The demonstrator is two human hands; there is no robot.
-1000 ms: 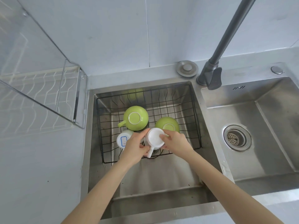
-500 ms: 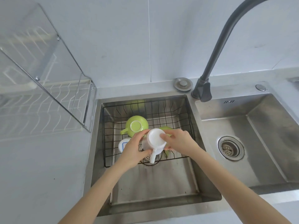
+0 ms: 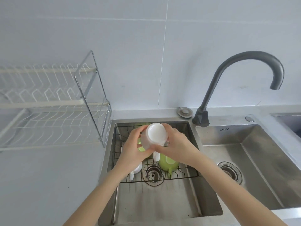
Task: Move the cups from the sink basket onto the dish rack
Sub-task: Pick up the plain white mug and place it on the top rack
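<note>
White cup (image 3: 155,136) at frame centre, inverted, gripped between left hand (image 3: 135,148) and right hand (image 3: 176,144) fingers (image 3: 165,128), above sink basket (image 3: 182,174).

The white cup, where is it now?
In the head view, the white cup is held upside down between the left hand and right hand, above the sink basket.
</note>
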